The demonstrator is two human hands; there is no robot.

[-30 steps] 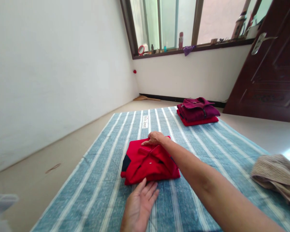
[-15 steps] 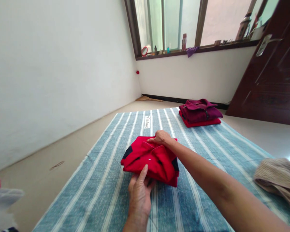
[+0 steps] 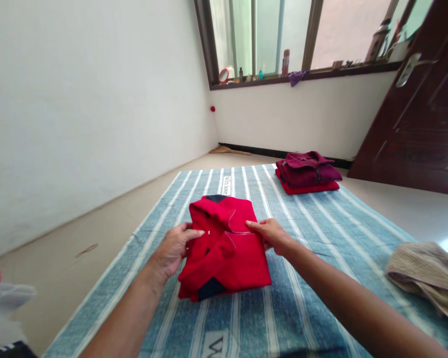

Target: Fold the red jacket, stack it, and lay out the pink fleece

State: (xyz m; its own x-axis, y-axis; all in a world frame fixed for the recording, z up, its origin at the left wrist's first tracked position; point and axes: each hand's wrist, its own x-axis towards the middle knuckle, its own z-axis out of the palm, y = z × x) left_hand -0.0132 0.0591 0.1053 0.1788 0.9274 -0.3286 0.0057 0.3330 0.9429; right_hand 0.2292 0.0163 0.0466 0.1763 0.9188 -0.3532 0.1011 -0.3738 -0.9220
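Note:
A folded red shirt (image 3: 227, 253) with dark blue trim lies on the blue striped mat (image 3: 313, 278) in front of me. My left hand (image 3: 173, 247) grips its left edge, thumb on top and fingers under the fabric. On the right edge, my right hand (image 3: 272, 234) pinches the cloth the same way. The shirt's collar end points away from me.
A stack of folded clothes, maroon (image 3: 308, 168) over red, sits at the mat's far right corner. A beige knitted cloth (image 3: 427, 273) lies at the right edge. White and red fabric (image 3: 0, 303) shows at lower left. A dark door (image 3: 421, 104) stands at right, a windowsill with bottles beyond.
The red shirt has been turned round on the mat, collar end now away from me. My left hand moved from the near edge to its left side, my right hand to its right side.

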